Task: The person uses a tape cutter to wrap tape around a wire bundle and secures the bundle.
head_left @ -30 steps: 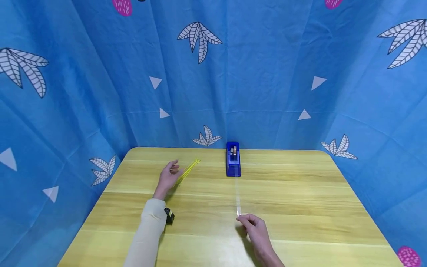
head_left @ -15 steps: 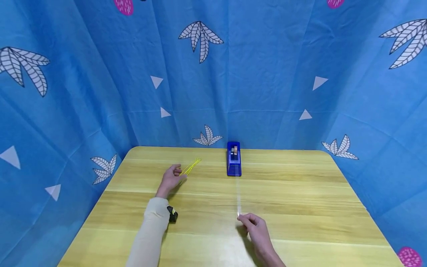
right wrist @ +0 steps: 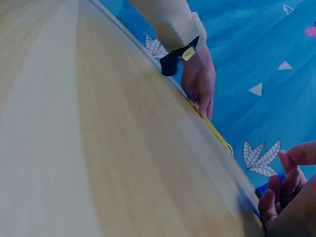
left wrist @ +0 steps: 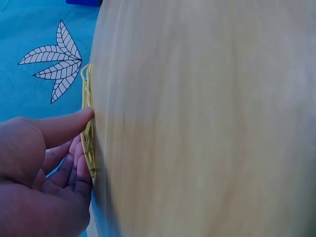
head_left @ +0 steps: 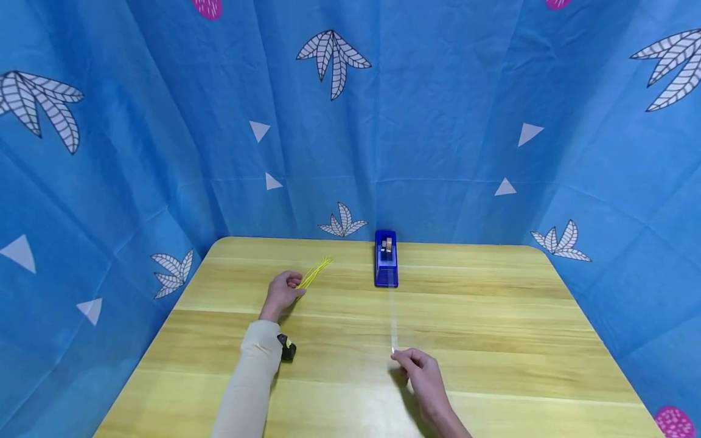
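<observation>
On the left part of the table lies a bundle of thin yellow strands (head_left: 314,274), looped at one end in the left wrist view. My left hand (head_left: 282,294) is at its near end, with the thumb (left wrist: 74,123) on one side and curled fingers on the other, both touching the strands. A blue tape dispenser (head_left: 386,261) stands at the back middle of the table. From it a strip of clear tape (head_left: 392,319) stretches toward me. My right hand (head_left: 424,377) pinches the free end of the tape between thumb and forefinger, a little above the table.
A wooden table (head_left: 509,340) fills the lower view. Blue patterned curtains (head_left: 438,121) enclose it at the back and both sides. A black wrist camera (head_left: 287,348) is strapped at the left sleeve (head_left: 249,383).
The left hand has shifted slightly right, and its fingers have drawn in around the near end of the yellow strands. My right hand still holds the tape end in place.
</observation>
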Demonstrator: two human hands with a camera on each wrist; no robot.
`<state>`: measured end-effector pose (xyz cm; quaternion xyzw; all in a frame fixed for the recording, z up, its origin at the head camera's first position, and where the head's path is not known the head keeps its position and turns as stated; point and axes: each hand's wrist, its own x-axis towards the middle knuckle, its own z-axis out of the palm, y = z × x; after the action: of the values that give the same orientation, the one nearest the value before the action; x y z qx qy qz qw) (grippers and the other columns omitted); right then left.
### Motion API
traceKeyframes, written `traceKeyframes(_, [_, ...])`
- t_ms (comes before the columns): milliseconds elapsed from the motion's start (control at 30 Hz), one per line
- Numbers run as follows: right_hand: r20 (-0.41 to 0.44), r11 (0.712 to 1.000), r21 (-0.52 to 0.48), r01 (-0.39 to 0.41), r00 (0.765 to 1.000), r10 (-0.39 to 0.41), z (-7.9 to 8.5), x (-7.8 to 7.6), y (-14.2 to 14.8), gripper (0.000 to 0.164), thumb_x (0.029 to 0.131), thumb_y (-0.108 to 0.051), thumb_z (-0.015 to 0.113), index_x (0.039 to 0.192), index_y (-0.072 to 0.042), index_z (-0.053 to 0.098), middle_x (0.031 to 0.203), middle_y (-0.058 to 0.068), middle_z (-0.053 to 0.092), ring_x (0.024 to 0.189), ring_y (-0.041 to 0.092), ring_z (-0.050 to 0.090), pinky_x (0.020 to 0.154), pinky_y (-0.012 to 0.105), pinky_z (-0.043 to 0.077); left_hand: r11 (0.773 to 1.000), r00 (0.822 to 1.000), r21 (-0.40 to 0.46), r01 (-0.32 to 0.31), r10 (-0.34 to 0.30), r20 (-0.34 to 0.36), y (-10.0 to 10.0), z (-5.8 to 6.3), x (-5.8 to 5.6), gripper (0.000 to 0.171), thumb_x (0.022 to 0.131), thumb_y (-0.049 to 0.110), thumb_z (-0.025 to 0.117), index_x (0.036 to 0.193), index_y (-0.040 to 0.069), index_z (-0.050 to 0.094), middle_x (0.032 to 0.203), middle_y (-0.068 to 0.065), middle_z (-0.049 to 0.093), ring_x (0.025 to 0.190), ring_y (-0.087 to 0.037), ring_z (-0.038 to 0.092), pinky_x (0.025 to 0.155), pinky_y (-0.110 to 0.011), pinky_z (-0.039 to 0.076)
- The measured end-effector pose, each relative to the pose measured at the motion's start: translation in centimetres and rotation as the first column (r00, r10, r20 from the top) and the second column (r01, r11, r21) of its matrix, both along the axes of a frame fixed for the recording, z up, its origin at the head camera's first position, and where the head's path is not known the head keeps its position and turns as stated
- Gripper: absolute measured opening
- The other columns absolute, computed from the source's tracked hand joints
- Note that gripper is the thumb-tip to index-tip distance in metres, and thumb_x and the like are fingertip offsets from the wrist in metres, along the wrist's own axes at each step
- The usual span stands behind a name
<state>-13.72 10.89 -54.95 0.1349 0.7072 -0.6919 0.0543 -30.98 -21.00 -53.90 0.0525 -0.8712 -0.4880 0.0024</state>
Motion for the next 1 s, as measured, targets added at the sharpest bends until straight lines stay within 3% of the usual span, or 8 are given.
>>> traceKeyframes(533, [-0.020,1.000,-0.015,-0.004,1.000,0.004,0.3,0.2,0.1,0.020,0.095,-0.017,0.072,0.084,0.000,0.070,0.069,-0.005,0.054,0.067,0.011,0.051,0.068,0.026,0.040,0.997,0.999,-0.065,-0.040,0.041,0.005,0.7,0.5,0.4,0.020,0.090,-0.005,0.073,0.111,-0.004,0.074,0.103,-0.018,0.071,0.092,-0.027,0.064,0.086,-0.040,0.055])
traceKeyframes(1000, [-0.017,1.000,-0.021,-0.007,1.000,0.007,0.2,0.1,0.2,0.020,0.095,-0.017,0.072,0.084,-0.001,0.070,0.071,-0.004,0.056,0.067,0.012,0.053,0.070,0.025,0.042,0.994,0.999,-0.105,-0.019,0.022,0.029,0.8,0.9,0.3,0.018,0.092,-0.004,0.071,0.110,-0.005,0.074,0.103,-0.019,0.071,0.095,-0.031,0.065,0.090,-0.045,0.054])
